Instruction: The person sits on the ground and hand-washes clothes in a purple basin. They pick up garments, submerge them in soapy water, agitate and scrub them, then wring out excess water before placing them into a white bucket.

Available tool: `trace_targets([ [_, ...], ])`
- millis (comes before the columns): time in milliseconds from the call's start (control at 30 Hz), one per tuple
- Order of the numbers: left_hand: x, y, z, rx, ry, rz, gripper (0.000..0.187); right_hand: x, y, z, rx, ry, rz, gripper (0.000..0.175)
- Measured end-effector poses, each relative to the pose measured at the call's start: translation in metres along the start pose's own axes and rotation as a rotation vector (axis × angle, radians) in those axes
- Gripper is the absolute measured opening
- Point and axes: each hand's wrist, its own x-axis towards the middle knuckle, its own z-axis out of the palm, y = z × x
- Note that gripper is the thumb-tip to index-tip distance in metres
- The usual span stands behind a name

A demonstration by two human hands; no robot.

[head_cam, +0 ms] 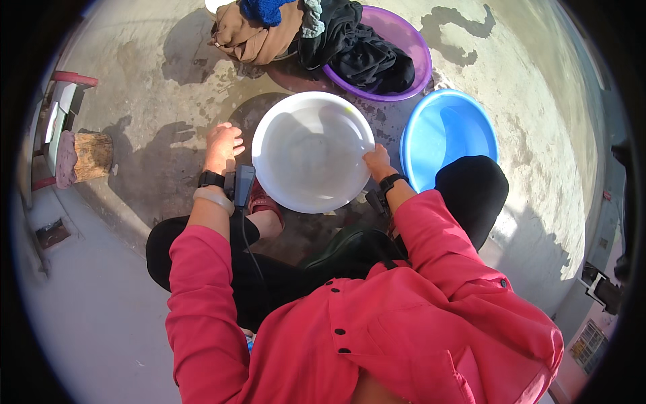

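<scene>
A round white plastic basin is in front of me between my knees. Its inside looks wet, though I cannot tell how much water it holds. My right hand grips the basin's right rim. To the left of the basin and apart from it, my left hand is in the air with its fingers loosely apart, holding nothing. A blue plastic basin stands just right of my right hand, partly hidden by my knee.
Beyond the white basin, a purple basin holds black clothes. Beside it is a heap with a brown garment and a blue cloth. A wooden stump stands at left on the wet-patched concrete floor.
</scene>
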Motion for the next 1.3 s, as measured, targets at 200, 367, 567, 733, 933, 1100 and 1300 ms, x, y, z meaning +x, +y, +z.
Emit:
trace_targets([
  [200, 0.057, -0.141, -0.002, 0.294, 0.024, -0.115, 0.051, 0.007, 0.024, 0.002, 0.044, -0.05, -0.143, 0.051],
  [367, 0.07, -0.185, -0.003, 0.121, 0.068, 0.075, 0.023, 0.002, 0.026, -0.012, 0.147, -0.123, -0.087, 0.044],
  [567, 0.057, -0.175, -0.004, 0.206, 0.181, 0.185, 0.034, -0.015, 0.031, -0.024, 0.252, -0.178, -0.05, 0.043],
  [733, 0.03, -0.127, -0.005, 0.372, 0.098, 0.245, 0.036, -0.047, 0.018, -0.055, 0.354, -0.187, -0.135, 0.04],
  [933, -0.012, -0.061, 0.016, 0.502, -0.063, 0.291, 0.033, -0.087, -0.008, -0.118, 0.495, -0.187, -0.144, 0.033],
  [1100, -0.045, -0.012, 0.05, 0.23, -0.144, 0.181, 0.02, -0.091, -0.033, -0.177, 0.487, -0.227, -0.154, 0.032],
  [1300, -0.057, 0.03, 0.099, 0.088, -0.265, 0.105, 0.021, -0.083, -0.064, -0.254, 0.328, -0.279, -0.271, 0.023],
])
